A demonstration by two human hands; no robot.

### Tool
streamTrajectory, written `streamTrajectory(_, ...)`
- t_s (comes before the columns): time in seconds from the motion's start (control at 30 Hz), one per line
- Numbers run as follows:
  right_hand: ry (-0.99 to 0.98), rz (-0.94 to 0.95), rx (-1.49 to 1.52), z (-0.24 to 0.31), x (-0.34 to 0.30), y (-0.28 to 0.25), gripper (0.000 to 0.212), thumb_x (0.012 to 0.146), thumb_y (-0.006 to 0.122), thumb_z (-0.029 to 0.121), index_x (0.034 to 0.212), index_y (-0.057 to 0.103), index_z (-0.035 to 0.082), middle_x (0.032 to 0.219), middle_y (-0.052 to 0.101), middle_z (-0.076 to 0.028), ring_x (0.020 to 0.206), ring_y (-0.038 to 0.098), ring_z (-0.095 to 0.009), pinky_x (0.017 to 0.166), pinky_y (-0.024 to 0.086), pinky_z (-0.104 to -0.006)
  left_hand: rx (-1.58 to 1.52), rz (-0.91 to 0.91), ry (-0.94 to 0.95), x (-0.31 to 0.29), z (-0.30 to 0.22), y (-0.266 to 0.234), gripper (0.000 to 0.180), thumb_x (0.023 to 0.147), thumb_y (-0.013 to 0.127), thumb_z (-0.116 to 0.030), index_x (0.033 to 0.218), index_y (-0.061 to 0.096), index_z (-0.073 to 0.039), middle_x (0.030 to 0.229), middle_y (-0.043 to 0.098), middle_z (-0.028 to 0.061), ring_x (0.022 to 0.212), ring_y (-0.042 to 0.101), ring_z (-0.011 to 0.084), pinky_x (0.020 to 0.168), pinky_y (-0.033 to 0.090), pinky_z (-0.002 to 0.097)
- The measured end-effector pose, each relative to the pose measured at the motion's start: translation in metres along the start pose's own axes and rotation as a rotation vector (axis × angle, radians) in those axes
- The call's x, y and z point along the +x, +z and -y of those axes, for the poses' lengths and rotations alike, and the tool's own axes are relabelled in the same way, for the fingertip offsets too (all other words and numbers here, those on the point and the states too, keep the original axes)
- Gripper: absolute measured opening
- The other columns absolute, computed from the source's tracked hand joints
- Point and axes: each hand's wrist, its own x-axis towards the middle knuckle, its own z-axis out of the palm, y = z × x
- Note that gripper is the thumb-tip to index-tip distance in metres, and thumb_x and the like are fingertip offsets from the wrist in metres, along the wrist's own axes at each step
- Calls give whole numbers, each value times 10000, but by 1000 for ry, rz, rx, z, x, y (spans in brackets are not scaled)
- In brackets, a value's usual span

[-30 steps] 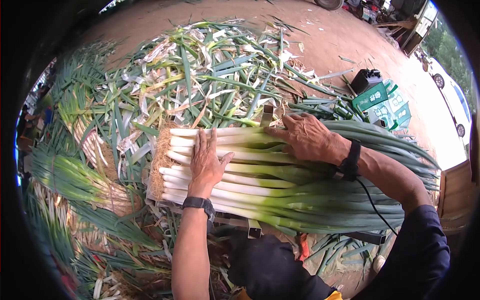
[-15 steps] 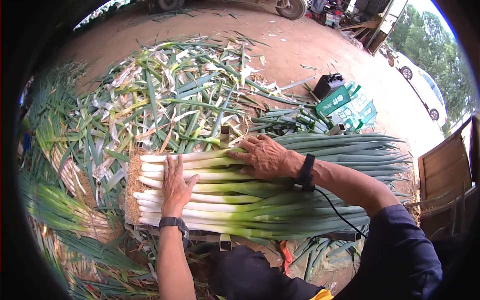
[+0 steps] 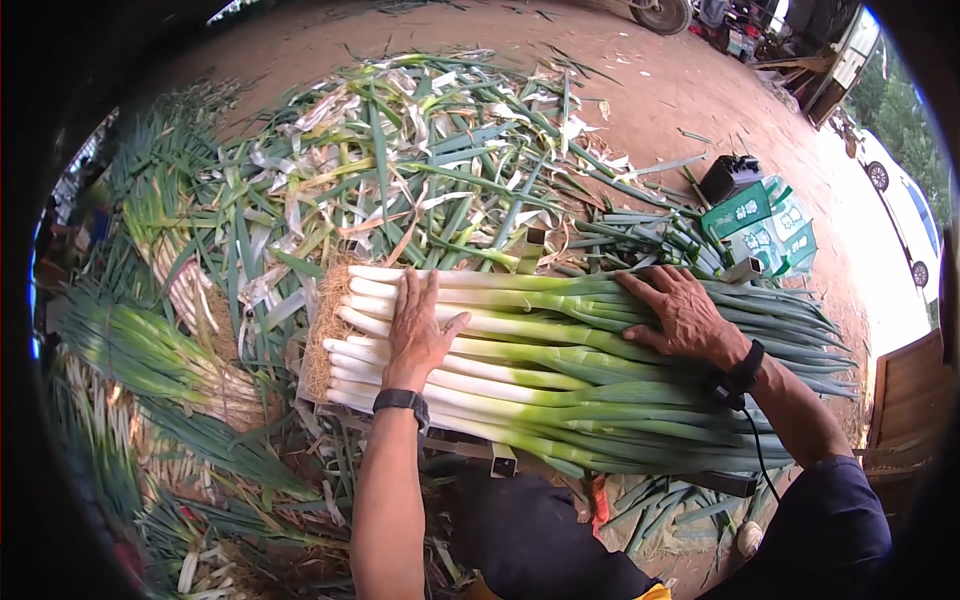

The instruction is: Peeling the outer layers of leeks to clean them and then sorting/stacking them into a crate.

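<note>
At the far left, loose bundles (image 3: 130, 340) of green onions lie on the ground among trimmed leaves (image 3: 330, 190), crowding that side. Next comes the stack of leeks (image 3: 560, 380), laid flat on a low metal frame (image 3: 500, 460), roots to the left and green tops fanning right. The root ends (image 3: 322, 335) line up in an even face, apparently so the stack sits square. The left hand (image 3: 415, 330) rests flat on the white stalks near the roots, fingers spread and gripping nothing, seemingly pressing the stack down and level. Farther right, the right hand (image 3: 685, 315) lies open, palm down, on the pale green stretch, holding that end steady. A black band sits on each wrist. Beyond the tops, a green carton (image 3: 765, 225) and a dark box (image 3: 728, 178) stand on bare red dirt (image 3: 640, 90), where the ground opens up. A wooden crate (image 3: 910, 385) closes the right edge; what it holds is hard to tell.
</note>
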Motion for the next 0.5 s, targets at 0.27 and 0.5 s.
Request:
streamTrajectory(0.27, -30, 8, 62, 13, 17, 3, 701, 837, 722, 323, 1453, 452, 123, 933, 516, -156, 850, 551, -336, 728, 454, -443, 2, -43, -17, 0, 6, -7, 932, 817, 700, -587, 1509, 361, -62, 1579, 182, 302, 1488, 146, 414, 1215, 183, 439)
streamTrajectory(0.5, 25, 106, 43, 15, 17, -2, 694, 898, 625, 443, 1480, 416, 127, 1115, 501, -195, 1039, 523, -359, 909, 412, -484, 86, -44, -3, 4, 3, -6, 915, 861, 668, -556, 1532, 301, -54, 1565, 165, 342, 1475, 149, 458, 1207, 183, 470)
